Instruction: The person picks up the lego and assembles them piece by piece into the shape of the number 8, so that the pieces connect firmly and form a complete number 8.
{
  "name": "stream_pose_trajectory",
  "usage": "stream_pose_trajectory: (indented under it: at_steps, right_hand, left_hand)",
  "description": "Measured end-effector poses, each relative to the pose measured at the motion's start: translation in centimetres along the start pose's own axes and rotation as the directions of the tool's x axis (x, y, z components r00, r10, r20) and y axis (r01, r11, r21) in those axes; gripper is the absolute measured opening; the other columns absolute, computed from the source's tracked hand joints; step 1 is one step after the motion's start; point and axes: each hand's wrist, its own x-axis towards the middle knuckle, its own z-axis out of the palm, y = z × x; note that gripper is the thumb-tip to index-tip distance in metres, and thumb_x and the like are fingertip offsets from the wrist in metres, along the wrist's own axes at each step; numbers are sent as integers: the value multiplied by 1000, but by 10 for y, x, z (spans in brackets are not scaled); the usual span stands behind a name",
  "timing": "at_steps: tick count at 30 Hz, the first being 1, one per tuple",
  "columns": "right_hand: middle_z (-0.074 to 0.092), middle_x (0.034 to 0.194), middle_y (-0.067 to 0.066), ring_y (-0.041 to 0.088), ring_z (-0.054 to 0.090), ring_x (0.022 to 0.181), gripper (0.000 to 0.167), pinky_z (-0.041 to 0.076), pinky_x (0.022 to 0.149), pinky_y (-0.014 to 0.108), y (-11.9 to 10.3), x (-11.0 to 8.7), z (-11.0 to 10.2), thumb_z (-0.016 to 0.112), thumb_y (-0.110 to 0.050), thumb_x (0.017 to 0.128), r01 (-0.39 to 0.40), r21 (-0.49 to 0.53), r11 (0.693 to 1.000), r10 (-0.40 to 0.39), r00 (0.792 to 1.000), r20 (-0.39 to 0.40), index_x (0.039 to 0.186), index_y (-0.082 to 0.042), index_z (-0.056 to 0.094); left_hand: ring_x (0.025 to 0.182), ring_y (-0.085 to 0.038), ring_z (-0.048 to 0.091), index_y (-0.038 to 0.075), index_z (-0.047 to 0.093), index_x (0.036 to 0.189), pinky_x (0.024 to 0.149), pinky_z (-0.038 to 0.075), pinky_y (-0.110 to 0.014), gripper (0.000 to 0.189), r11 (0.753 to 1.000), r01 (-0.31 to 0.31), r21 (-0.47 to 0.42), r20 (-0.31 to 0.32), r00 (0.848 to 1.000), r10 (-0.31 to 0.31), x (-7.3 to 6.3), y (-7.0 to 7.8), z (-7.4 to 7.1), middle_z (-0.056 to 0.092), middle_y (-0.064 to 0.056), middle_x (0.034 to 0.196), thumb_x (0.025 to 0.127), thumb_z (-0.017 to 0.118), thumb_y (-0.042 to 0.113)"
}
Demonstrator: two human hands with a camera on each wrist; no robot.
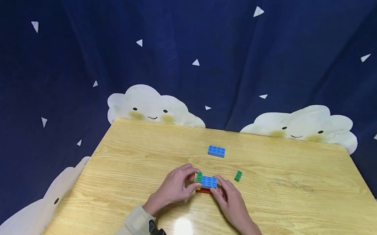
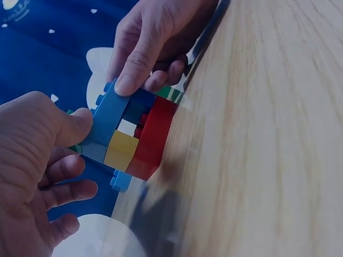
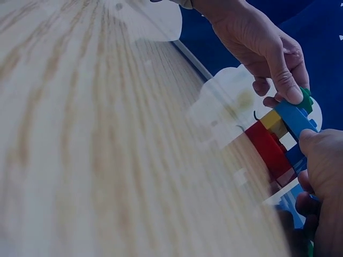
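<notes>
Before me, low on the wooden table, stands a small stack of toy building bricks. A red brick (image 2: 155, 136) forms its base, with a yellow brick (image 2: 121, 150) and a dark blue brick (image 2: 140, 100) over it and a gap between those two. Across them lies a long blue brick (image 1: 209, 182), topped at its left end by a small green brick (image 1: 199, 177). My left hand (image 1: 176, 184) pinches the green brick between thumb and fingers, thumb right at the blue brick's end. The right hand (image 1: 233, 206) grips the blue brick's right end, its thumb on the near side.
Behind the stack lies a loose blue brick (image 1: 216, 151). A second small green brick (image 1: 238, 176) rests to the right, beyond my right hand. The wooden table (image 1: 134, 138) ends at a dark blue curtain (image 1: 201, 34) printed with clouds and white triangles.
</notes>
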Motion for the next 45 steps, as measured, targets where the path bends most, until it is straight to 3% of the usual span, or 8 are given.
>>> stream_pose_trajectory:
  at_steps: [7, 13, 23, 32, 45]
  right_hand:
    - [51, 84, -8, 5, 45, 70, 46, 42, 60, 23, 1, -2, 1, 71, -21, 101, -10, 1, 1000, 10, 1000, 4, 143, -3, 61]
    - [51, 84, -9, 5, 44, 69, 46, 41, 60, 23, 1, -1, 0, 72, -21, 101, 7, 12, 1000, -7, 1000, 10, 142, -4, 62]
    - [51, 84, -8, 8, 44, 69, 51, 39, 61, 23, 5, 0, -13, 75, -22, 98, 29, 34, 999, -31, 998, 49, 144, -6, 60]
    - [50, 82, -5, 6, 42, 68, 50, 38, 60, 23, 18, 0, -25, 80, -12, 93, 61, -40, 997, -61, 998, -11, 139, -3, 63]
    - [50, 80, -5, 5, 40, 65, 52, 36, 59, 24, 30, 5, -43, 81, -9, 92, 33, -117, 993, -39, 998, -47, 139, 1, 63]
  left_hand:
    - [75, -7, 48, 9, 72, 122, 65, 42, -21, 32, 1000, 20, -15, 9, 1000, -20, -1, 1, 2, 54, 8, 87, 93, 80, 23]
    - [76, -8, 49, 7, 70, 123, 66, 43, -22, 33, 1000, -2, -3, 36, 999, 2, -2, -2, 0, 55, 5, 89, 96, 77, 25]
    - [76, -11, 51, 8, 69, 124, 67, 43, -22, 34, 1000, -2, -13, 64, 998, 3, -2, -4, -2, 57, 3, 90, 96, 77, 26]
    - [77, -18, 56, 9, 69, 124, 66, 43, -21, 34, 999, 11, -46, 58, 998, -8, -3, -4, -3, 59, 1, 91, 97, 75, 28]
    - [76, -18, 55, 11, 68, 116, 67, 42, -21, 27, 998, -2, -57, 44, 999, 4, -2, -4, -2, 60, -3, 90, 97, 75, 29]
